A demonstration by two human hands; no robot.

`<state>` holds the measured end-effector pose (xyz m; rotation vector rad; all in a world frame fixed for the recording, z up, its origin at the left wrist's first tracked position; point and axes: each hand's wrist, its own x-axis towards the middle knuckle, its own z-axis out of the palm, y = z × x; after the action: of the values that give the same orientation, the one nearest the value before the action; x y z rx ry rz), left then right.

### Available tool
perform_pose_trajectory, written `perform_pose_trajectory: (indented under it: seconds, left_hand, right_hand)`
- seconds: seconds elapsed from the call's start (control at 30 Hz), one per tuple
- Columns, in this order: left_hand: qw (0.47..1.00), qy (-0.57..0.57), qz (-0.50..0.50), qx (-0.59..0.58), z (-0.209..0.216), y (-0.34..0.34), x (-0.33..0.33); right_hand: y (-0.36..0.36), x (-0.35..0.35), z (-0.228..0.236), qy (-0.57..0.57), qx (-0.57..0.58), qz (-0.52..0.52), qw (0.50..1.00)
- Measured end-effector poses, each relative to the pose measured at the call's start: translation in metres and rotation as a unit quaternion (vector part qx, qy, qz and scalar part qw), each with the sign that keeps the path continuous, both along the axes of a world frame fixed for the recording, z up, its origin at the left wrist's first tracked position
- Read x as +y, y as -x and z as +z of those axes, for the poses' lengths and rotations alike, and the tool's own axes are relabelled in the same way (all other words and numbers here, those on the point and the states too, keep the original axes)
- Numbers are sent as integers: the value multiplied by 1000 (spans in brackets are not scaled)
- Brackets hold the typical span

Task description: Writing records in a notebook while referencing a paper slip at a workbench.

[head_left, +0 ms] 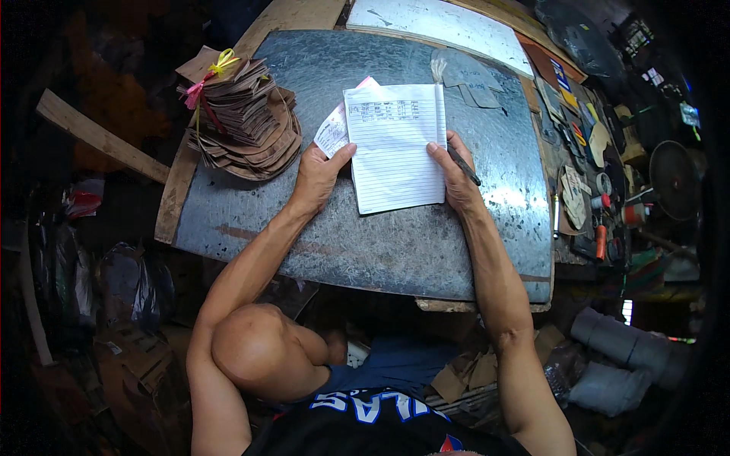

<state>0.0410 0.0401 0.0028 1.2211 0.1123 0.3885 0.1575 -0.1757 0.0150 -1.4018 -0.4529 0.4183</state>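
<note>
1. The desk (pixel 365 262) is the largest thing before us, its grey top scuffed and spotted; any grit or damp on it could mark our pages if we laid them down carelessly.
2. Near its left edge we see a tall stack of brown cut pieces (pixel 245 125) with pink and yellow ties. The layers sit unevenly, so a knock from our left forearm could make them slide or spill.
3. Our lined notebook (pixel 395 163) is between our two hands over the middle of the desk; we cannot tell whether it touches the top. Our left hand (pixel 319 176) pinches its left edge, thumb in front, and our right hand (pixel 459 176) grips the right edge likewise. Uneven pulling could crease or tear the page.
4. Beyond it lie flat grey pieces (pixel 470 77), which a forward push of the notebook could shift.
5. A pink-edged paper slip (pixel 332 131) sticks out behind the notebook, caught at our left hand; loosening that pinch could let it drop.
6. The dark pen (pixel 464 165) is tucked at our right hand's fingers. Opening them could send it rolling, and a careless turn could streak the paper.
</note>
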Motion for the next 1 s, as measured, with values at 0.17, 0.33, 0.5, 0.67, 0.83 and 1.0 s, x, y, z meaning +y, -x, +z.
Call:
perform_pose_trajectory:
  seconds: [0.17, 0.33, 0.5, 0.67, 0.83, 1.0]
  left_hand:
    - [1000, -10, 4, 2, 4, 0, -2]
    - [1000, -11, 3, -16, 5, 0, -2]
    - [1000, -13, 3, -4, 2, 0, -1]
    - [1000, -4, -4, -5, 0, 0, 1]
    - [1000, 5, -7, 0, 0, 1, 0]
    - [1000, -4, -4, 2, 0, 1, 1]
  right_hand:
    - [0, -2, 2, 15, -5, -6, 1000]
    - [2, -2, 5, 14, 3, 6, 1000]
    - [3, -1, 7, 13, 6, 6, 1000]
    - [1, -1, 5, 11, 10, 9, 1000]
    - [2, 0, 4, 6, -1, -4, 1000]
    - [2, 0, 3, 5, 2, -2, 1000]
